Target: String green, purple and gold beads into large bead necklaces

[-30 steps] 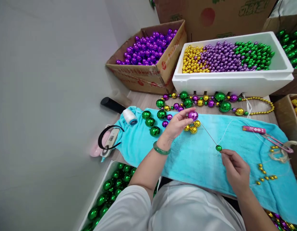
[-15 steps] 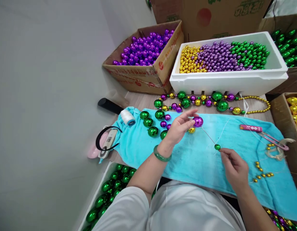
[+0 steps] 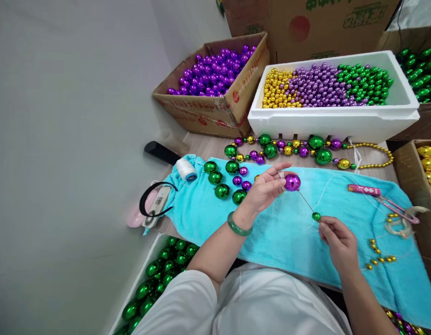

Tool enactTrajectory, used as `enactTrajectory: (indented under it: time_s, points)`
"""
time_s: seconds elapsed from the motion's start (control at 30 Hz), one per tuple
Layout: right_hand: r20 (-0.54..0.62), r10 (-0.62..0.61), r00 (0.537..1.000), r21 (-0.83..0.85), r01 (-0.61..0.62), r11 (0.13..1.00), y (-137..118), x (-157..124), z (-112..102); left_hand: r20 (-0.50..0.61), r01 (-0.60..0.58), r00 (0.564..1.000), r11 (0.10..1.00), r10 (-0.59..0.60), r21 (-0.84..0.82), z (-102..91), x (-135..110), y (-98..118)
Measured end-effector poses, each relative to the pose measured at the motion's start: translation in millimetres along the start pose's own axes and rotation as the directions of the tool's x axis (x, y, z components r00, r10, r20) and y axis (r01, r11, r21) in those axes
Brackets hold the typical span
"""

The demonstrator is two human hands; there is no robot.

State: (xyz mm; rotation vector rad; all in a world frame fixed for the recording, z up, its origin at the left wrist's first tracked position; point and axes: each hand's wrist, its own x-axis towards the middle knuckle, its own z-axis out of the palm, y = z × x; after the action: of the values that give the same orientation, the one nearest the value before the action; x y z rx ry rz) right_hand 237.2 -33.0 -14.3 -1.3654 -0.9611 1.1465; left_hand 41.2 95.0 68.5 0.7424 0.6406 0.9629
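Seen from the head camera, a person's left hand [image 3: 266, 190], a smooth green bangle [image 3: 239, 225] at its wrist, grips a glossy, round purple ball [image 3: 292, 183] between the fingertips above the middle of a turquoise towel [image 3: 278, 251]. The right hand [image 3: 341, 242] pinches a thin, straight rod [image 3: 306, 201] just behind a small, shiny green bead [image 3: 316, 216]; the rod's tip meets the ball's lower right side, though whether it has gone inside cannot be told. The plush towel covers a wood-grain desk [image 3: 208, 142]. Toward its left end lie mirror-bright green balls [image 3: 215, 177] and, at the far left corner, a white thread spool [image 3: 186, 170]. Near the right edge rest pink-handled scissors [image 3: 398, 208], a pink tube [image 3: 363, 190] and little gold beads [image 3: 377, 258]. Along the far edge a strung necklace [image 3: 322, 156] stretches before a white foam box [image 3: 334, 118] and a cardboard box [image 3: 201, 111] of purple balls, whose walls bound the reach on that side. Between the forearms, flat towel runs to the near edge, close by the person's white shirt [image 3: 271, 302]; fine clear thread [image 3: 323, 188] loops beyond the right hand.
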Motion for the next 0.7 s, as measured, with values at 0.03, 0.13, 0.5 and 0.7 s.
enactTrajectory:
  time_s: [0.03, 0.13, 0.5, 0.7]
  points:
    - [-0.011, -0.001, 1.000, -0.003, 0.001, 1.000, 0.7, 0.2, 0.1, -0.002, 0.002, 1.000, 1.000, -0.002, 0.000, 0.4, 0.4, -0.6]
    - [-0.049, -0.015, 0.999, -0.035, 0.013, 0.999, 3.6, 0.8, -0.6, -0.013, -0.011, 1.000, 0.999, 0.011, 0.032, 0.4, 1.7, -2.7]
    - [0.002, -0.041, 0.999, 0.020, 0.041, 0.999, 6.5, 13.1, -1.0, -0.057, 0.012, 0.998, 0.999, -0.010, 0.036, 3.6, 6.8, 0.7]
    - [-0.009, -0.022, 1.000, 0.042, 0.022, 0.999, 8.1, 17.2, 1.0, -0.081, -0.020, 0.996, 0.997, 0.026, 0.076, 7.5, 8.1, 4.1]
